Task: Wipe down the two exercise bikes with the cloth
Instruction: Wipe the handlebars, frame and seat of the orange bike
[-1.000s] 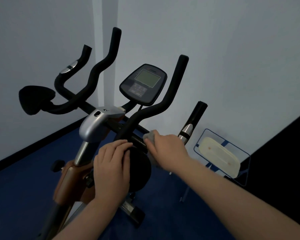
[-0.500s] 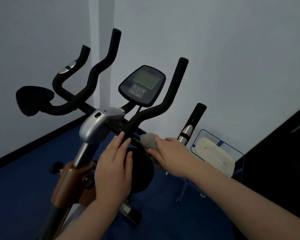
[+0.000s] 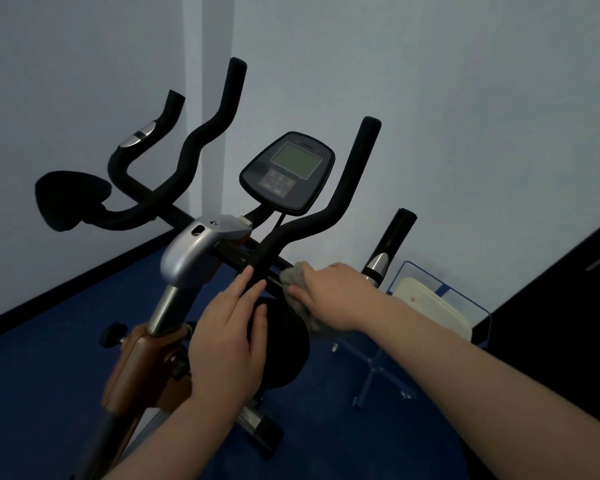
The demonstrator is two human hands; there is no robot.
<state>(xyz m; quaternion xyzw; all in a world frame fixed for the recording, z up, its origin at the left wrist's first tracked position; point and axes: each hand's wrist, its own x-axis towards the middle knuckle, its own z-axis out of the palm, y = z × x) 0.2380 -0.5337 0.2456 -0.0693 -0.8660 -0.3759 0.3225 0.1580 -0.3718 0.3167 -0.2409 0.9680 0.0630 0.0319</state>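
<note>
My right hand (image 3: 329, 294) pinches the cloth (image 3: 293, 277) against the bike (image 3: 201, 251) crossbar, left hand (image 3: 227, 337) flat and loose beside it; I'd judge most wiping remains, no second bike in sight.

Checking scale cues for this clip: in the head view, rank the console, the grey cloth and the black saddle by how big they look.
1. Console, largest.
2. Saddle, a bit smaller, though it sits farther back, so the order is unsure.
3. Cloth, smallest, partly covered by the right hand.
</note>
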